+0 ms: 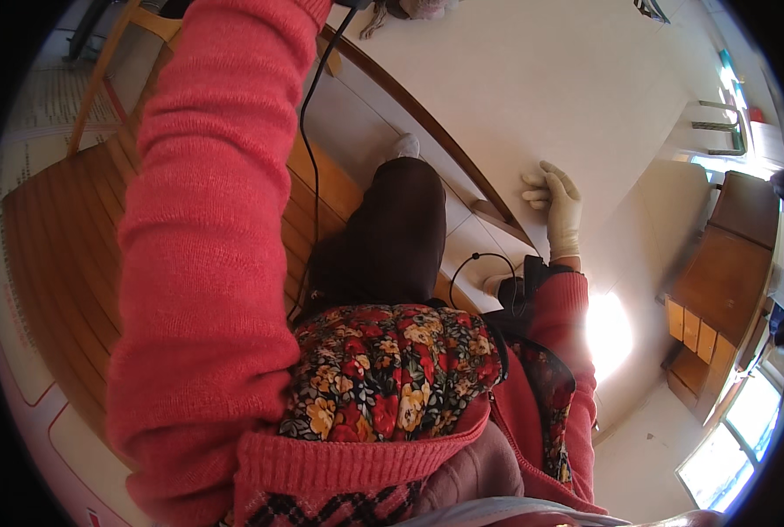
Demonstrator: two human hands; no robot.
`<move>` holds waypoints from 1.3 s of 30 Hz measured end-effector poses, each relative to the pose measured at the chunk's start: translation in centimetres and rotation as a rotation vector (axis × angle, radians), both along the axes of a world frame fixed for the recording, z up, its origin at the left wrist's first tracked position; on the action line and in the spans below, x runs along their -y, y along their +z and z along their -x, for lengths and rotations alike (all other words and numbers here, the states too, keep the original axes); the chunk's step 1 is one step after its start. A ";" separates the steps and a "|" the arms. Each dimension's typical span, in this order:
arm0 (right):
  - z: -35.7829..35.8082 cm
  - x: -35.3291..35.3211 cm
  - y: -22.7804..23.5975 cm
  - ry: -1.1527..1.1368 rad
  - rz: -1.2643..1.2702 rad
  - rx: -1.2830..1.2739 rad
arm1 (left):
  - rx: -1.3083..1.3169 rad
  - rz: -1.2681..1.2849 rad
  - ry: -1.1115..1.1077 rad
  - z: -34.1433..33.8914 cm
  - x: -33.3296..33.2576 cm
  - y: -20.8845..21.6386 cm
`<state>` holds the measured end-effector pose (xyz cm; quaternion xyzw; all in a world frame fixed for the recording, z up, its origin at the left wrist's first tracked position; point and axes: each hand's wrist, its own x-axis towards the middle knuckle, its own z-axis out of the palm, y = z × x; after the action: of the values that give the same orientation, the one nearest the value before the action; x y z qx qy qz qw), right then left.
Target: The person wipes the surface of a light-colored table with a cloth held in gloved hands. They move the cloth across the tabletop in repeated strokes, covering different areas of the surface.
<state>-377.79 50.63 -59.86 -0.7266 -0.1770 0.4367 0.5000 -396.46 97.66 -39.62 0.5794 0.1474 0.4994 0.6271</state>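
Observation:
My left arm, in a pink knitted sleeve (pixel 208 220), reaches up past the top edge of the picture, so the left hand is out of sight. A black strap shows at that wrist. My right hand (pixel 557 202) wears a pale cream glove and is at the edge of the cream-topped table (pixel 506 70). Its fingers are loosely bent and apart, with nothing in them. Close to where the left sleeve leaves the picture, a crumpled greyish-pink thing (pixel 418 7) lies at the table's far side; its kind is unclear.
A slatted wooden bench (pixel 67 228) is on the left. One black cable (pixel 315 167) runs down past my dark trousers (pixel 392 228), and another thin loop (pixel 477 256) hangs below the table edge. A brown wooden cabinet (pixel 717 263) stands at right, with a bright window (pixel 730 457) beyond.

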 end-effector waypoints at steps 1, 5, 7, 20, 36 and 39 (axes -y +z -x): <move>-0.1 -0.1 -0.1 -0.013 0.012 0.017 | -0.021 0.066 0.017 0.7 -0.6 -0.8; -0.2 -0.1 -0.1 -0.036 0.006 -0.022 | -0.831 -0.039 -0.083 4.6 -1.9 -9.6; -0.3 -0.2 0.0 -0.019 -0.007 -0.056 | -1.299 -0.165 -0.005 6.9 -0.7 -14.7; 0.3 -0.9 1.2 -0.080 0.045 -0.046 | -1.522 -0.817 0.129 1.2 8.8 -18.9; -0.2 -0.5 1.3 -0.079 0.038 -0.137 | -1.801 -0.321 0.344 -2.3 -9.1 -20.2; -0.5 -0.4 1.6 -0.065 0.040 -0.142 | -1.853 -0.113 0.490 -5.5 -13.6 -20.7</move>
<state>-377.27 51.04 -58.26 -0.7089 -0.1089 0.4742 0.5106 -390.97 111.22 -60.27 0.7266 0.6773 -0.0334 0.1108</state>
